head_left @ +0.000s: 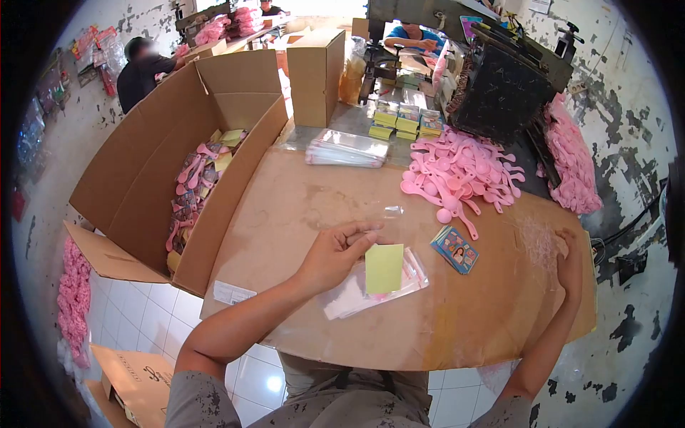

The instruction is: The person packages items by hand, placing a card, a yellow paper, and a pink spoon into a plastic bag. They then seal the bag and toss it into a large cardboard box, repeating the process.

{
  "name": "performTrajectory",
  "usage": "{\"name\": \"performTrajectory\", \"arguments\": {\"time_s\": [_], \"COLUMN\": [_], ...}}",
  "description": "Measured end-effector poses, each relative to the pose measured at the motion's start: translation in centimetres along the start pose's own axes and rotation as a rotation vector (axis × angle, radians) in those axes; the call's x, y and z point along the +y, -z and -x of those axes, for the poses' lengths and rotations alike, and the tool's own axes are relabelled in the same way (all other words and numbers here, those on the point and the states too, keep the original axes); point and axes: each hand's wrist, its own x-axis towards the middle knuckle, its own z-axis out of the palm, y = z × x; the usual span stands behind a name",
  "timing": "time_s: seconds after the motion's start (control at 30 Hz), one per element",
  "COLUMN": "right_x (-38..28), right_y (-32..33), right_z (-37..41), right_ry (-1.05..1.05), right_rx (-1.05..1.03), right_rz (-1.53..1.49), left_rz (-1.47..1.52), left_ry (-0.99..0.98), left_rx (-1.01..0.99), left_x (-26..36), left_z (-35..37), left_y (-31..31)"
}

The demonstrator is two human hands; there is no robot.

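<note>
My left hand (339, 255) has its thumb and fingers closed at the upper left corner of a pale yellow card (384, 269). The card lies over a stack of clear plastic bags (346, 301) on the cardboard-covered table. Whether the card is inside a bag is hard to make out. Far to the right, my right hand (569, 265) is by the table edge, fingers slightly apart, beside a tangle of clear plastic strips (536, 241). Between the hands lies a small stack of printed cards (455, 250). Behind it is a heap of pink plastic spoons (460, 171).
A large open carton (135, 185) with packed pink spoons and cards stands left. More plastic bags (347, 148) and card stacks (407, 120) lie at the back. A dark machine (503, 89) stands behind the spoons. Other people (141, 75) work farther away.
</note>
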Motion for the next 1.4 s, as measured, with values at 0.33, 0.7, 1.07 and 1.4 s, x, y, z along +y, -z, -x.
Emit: {"name": "performTrajectory", "arguments": {"time_s": [0.33, 0.7, 1.07, 1.4], "right_x": [-16.6, -30.7, -29.1, -27.5], "right_y": [-2.6, -10.9, -12.5, -12.5], "right_z": [-3.4, -0.8, -1.0, -2.0], "right_ry": [0.252, 0.116, -0.074, 0.130], "right_rx": [-0.096, -0.730, -0.732, -0.685], "right_rz": [-0.275, -1.320, -1.408, -1.364], "left_rz": [-0.011, 0.028, -0.015, 0.004], "left_ry": [-0.093, -0.076, -0.062, -0.039], "left_rx": [0.027, 0.026, 0.059, -0.055], "left_x": [-1.1, -1.7, -2.4, -1.5], "left_z": [-0.1, -0.2, -0.5, -0.7], "left_y": [-0.2, 0.2, 0.2, 1.3]}}
